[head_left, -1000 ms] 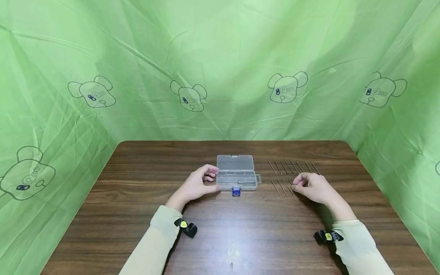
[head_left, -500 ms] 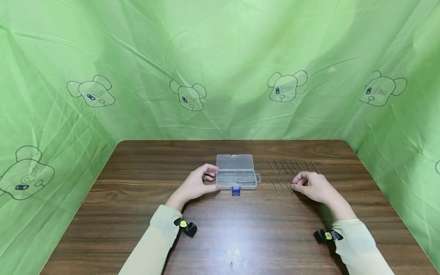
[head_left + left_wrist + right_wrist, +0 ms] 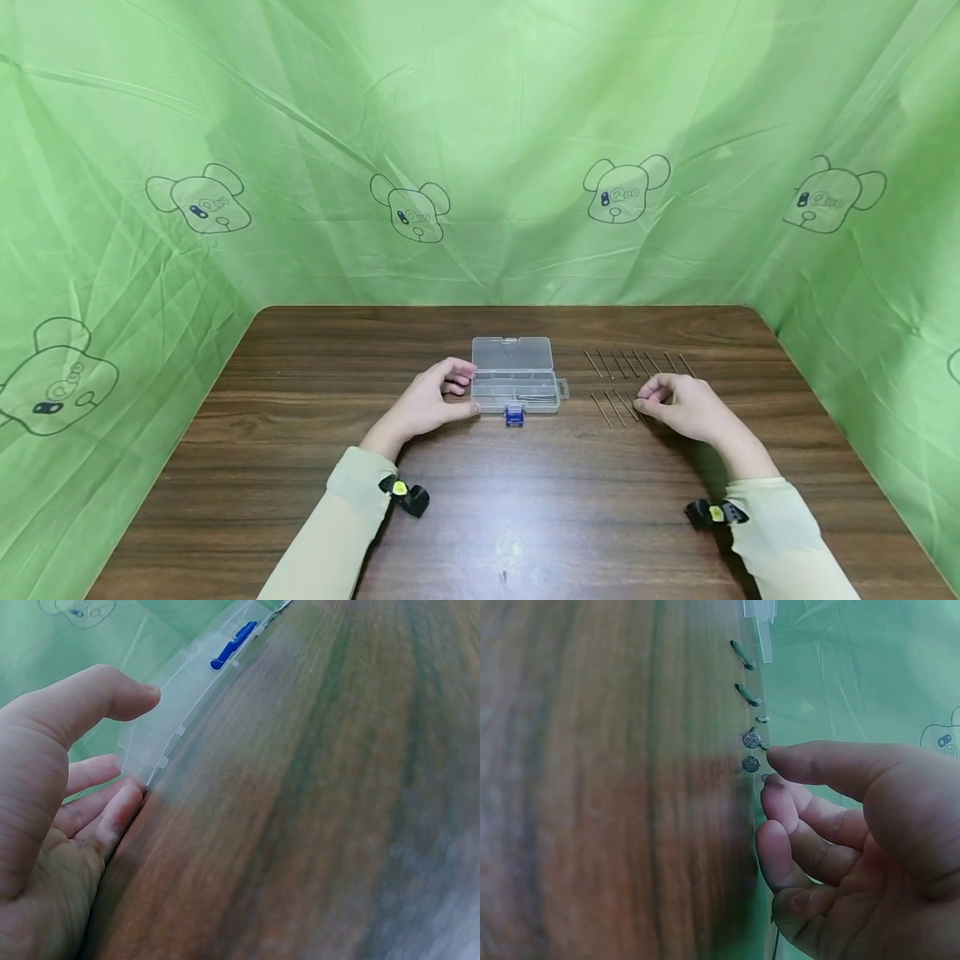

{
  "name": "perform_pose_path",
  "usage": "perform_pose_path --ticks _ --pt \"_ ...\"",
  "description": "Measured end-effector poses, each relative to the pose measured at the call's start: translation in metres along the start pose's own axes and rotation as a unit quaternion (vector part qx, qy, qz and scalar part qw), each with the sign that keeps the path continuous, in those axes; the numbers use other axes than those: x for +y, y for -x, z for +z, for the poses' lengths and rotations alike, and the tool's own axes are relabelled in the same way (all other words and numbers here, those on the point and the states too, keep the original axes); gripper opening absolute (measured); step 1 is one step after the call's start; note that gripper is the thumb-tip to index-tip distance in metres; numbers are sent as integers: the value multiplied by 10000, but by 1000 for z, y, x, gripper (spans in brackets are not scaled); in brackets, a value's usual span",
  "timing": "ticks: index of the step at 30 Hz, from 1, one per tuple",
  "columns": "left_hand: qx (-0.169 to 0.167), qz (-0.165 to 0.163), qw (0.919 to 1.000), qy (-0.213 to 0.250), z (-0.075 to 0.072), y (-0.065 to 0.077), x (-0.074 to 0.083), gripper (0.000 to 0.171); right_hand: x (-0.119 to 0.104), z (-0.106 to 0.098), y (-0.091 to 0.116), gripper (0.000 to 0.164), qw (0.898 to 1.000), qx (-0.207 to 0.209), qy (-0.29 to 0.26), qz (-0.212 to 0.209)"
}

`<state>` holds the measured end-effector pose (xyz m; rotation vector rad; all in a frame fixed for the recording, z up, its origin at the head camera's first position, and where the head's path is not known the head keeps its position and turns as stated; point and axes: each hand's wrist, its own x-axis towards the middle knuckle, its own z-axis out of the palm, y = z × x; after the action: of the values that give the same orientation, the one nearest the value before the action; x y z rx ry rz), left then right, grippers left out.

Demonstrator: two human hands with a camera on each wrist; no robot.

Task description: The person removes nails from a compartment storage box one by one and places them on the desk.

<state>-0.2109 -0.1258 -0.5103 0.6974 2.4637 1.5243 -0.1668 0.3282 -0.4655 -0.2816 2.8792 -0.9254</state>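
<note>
A small clear plastic compartment box [image 3: 495, 390] lies on the table with its lid [image 3: 512, 353] raised at the back and a blue latch [image 3: 514, 415] at the front. My left hand [image 3: 430, 400] holds its left end, thumb at the front corner and fingers curled at the side. Thin nails [image 3: 536, 397] lie in its front right compartment. To the right, my right hand [image 3: 681, 406] has thumb and forefinger down at a nail [image 3: 751, 763], pinching around it; its shank is mostly hidden. More nails [image 3: 602, 410] lie side by side just left of these fingertips.
A farther row of several nails [image 3: 602, 364] lies behind the right hand, partly covered by it. The wooden table [image 3: 450, 533] has green cloth [image 3: 510, 267] hanging behind and on both sides. A hanging tab [image 3: 563, 388] sticks out from the box's right end.
My right fingertips have shifted very slightly at the near row, with a nail end showing a little farther right under the thumb. My left hand and the box stay in place.
</note>
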Motion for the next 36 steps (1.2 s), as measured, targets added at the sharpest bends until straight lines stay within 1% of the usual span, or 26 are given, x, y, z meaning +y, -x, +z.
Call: perform_pose_path --ticks 6,14,18,23,26,36 --pt "-3 17 10000 -7 0 0 1 62 -3 -1 0 16 9999 130 -31 -56" --pt "41 37 10000 -30 -2 0 2 61 -14 -5 -3 34 9990 103 -187 -394" --pt "40 -19 10000 -11 -1 1 1 61 -23 -7 -5 32 9984 102 -209 -507" --pt "47 -46 10000 12 1 1 0 61 -42 -9 -8 28 9952 127 -361 -903" --pt "57 -30 10000 17 2 1 0 61 -55 -7 -13 26 9931 52 -482 -1066" --pt "48 -1 10000 -16 1 2 1 62 -88 3 -37 24 9890 -108 -636 -1333"
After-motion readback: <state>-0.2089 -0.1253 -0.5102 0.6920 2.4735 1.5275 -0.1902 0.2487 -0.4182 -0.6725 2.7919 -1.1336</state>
